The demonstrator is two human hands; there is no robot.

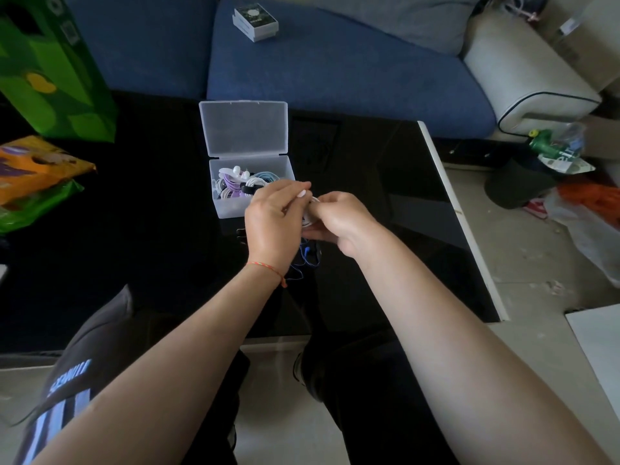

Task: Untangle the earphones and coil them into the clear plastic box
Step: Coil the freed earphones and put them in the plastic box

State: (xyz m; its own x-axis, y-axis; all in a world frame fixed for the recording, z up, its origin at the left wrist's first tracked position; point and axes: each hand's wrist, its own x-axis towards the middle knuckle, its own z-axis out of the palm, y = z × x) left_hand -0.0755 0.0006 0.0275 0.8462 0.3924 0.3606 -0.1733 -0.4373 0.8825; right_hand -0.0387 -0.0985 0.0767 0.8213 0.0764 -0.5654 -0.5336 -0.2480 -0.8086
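The clear plastic box (224, 205) stands open on the black table (134, 229), its lid (244, 128) tipped back. Coiled white, purple and light blue earphones (239, 184) lie inside it. Just in front of the box, my left hand (273, 223) and my right hand (339, 219) meet over a small white earphone coil (310, 209). Both hands pinch it with curled fingers, and most of the coil is hidden between them. A blue earphone cable (307, 256) lies tangled on the table beneath my hands.
A green bag (53, 68) and an orange packet (37, 169) sit at the table's left. Behind the table is a blue sofa (335, 68) with a small box (255, 22) on it. The table's white edge (459, 213) runs at the right; clutter covers the floor beyond.
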